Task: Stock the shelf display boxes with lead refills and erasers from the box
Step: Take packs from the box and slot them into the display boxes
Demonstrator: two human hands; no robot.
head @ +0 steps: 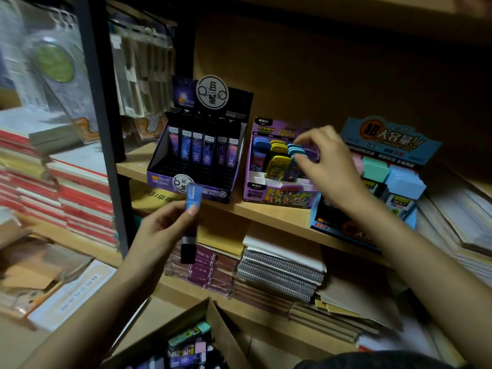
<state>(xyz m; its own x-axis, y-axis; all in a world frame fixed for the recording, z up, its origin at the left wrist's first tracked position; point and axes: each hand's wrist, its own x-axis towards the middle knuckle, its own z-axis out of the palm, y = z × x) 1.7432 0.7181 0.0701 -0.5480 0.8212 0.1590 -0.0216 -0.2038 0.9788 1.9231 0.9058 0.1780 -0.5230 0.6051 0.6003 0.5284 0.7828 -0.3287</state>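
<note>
Where the wooden shelf [269, 212] carries three display boxes in a row, the purple box [279, 196] stands in the middle and serves as the reference. Left of purple box: black box [213, 192], one row of dark refill tubes upright at its back, front slots unfilled. Right of purple box: blue box [388, 139], pastel erasers [404, 182] stacked inside. Inside purple box: blue and yellow flat cases [277, 153] standing in columns. Right hand [327, 166]: directly over purple box, fingers curled down onto the blue cases; blurred, so whether it grips anything cannot be told. Left hand [159, 230]: below and left of purple box, in front of black box, thumb and fingers closed round one refill [193, 194], held upright, blue end up, black end down. Below purple box, under the shelf: spiral notebooks [282, 272] stacked flat. Well below purple box, at the lower edge of view: open carton [221, 323] holding loose refills and erasers. Far left of purple box, past a dark upright post [106, 129]: red-edged book stacks [80, 195].
</note>
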